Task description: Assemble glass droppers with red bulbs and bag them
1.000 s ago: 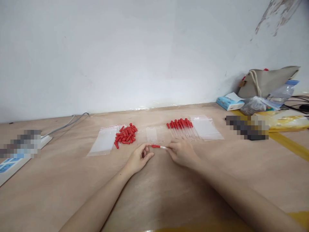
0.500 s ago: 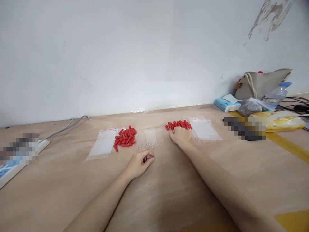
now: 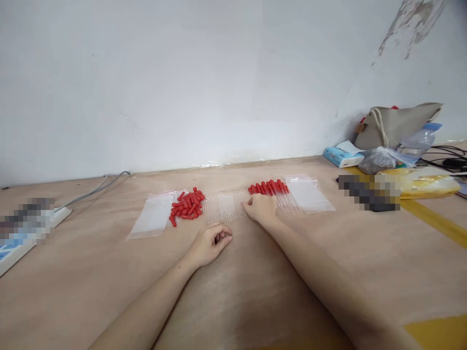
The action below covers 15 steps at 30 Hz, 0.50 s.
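My left hand rests on the table with its fingers curled toward the thumb, and I see nothing in it. Just beyond it lies a row of thin clear dropper tubes. My right hand is closed, its fingertips at the right end of that row; whether a tube is between them is hidden. Behind and right of this hand lie several droppers with red rubber bulbs, side by side, their clear tubes pointing toward me. A heap of loose red rubber bulbs lies left of the bare tubes.
Clear zip bags lie on both sides, a left bag and a right bag. Farther right are a dark blurred object, a yellow packet, a blue tissue pack and a grey bag. A power strip with a cable is at left.
My right hand has moved left and slightly toward me, from the red-bulbed droppers to the end of the bare tubes. My left hand has stayed nearly still.
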### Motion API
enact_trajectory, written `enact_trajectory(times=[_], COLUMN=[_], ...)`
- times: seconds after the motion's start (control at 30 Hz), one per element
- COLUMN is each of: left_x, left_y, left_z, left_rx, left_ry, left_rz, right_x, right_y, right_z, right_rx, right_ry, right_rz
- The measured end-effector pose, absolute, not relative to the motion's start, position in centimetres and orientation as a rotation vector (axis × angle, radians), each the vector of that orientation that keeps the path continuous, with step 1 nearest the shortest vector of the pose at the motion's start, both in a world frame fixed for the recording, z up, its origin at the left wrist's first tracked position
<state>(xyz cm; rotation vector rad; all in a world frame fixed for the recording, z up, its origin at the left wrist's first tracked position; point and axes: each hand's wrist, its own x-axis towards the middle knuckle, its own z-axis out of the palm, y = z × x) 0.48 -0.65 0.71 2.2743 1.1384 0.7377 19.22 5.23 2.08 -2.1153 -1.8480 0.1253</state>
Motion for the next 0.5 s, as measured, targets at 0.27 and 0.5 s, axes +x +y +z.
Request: enact_trajectory(times=[0.27, 0.5], left_x=[0.5, -0.4], left_y=[-0.7, 0.0], left_z=[0.8, 1.4], left_rx=[2.277, 2.205], left_ry=[1.140, 1.342], left_rz=[0.712, 0.832], right_x=[18.3, 18.3], right_y=[6.8, 5.0], right_z=[2.7, 3.4], right_rx=[-2.211, -2.096], right_ry=[-1.871, -1.933], right_rz=[0.268, 0.167])
